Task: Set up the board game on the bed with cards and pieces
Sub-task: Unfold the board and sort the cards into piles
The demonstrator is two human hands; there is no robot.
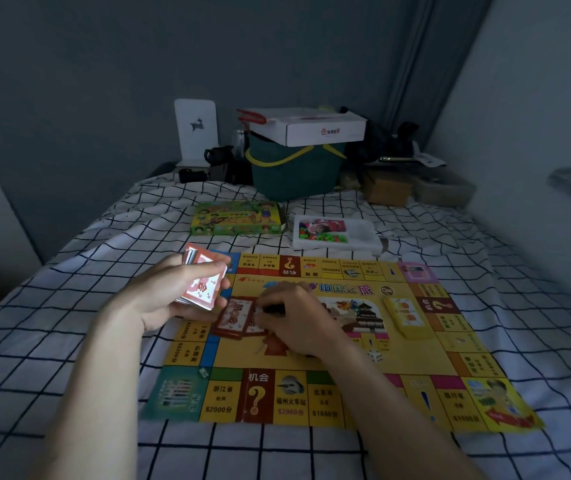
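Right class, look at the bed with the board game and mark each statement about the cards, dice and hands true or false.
1. The left hand holds a stack of red cards. True.
2. The yellow card deck lies off the game board. False: it lies on it.
3. A white die lies on the board. True.
4. The green game box sits on the board. False: it lies beyond it, on the bed sheet.
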